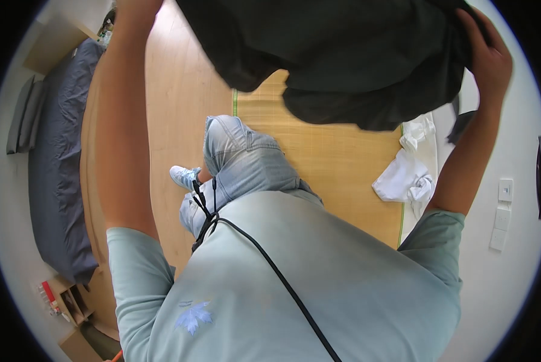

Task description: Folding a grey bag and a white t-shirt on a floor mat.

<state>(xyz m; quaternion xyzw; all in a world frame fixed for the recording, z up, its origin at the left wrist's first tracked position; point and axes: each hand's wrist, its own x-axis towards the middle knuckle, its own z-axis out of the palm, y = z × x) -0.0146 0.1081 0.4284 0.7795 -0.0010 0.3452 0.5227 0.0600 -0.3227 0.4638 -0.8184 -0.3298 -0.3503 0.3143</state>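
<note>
A large piece of black cloth (355, 60), a garment by its look, hangs spread out in front of me at the top of the view. My right hand (492, 57) grips its right edge, with fingers closed around the fabric. The cloth's lower edge is loose and wavy, and its upper part runs out of the picture. My left arm (126, 120) is raised, and its hand lies beyond the top edge, so its fingers are hidden.
Below the cloth lies a yellow woven mat (349, 163) with green edging. White crumpled clothes (406, 178) rest at its right side. A bed with dark grey bedding (59, 157) stands on the left. A black cable (270, 265) crosses my shirt.
</note>
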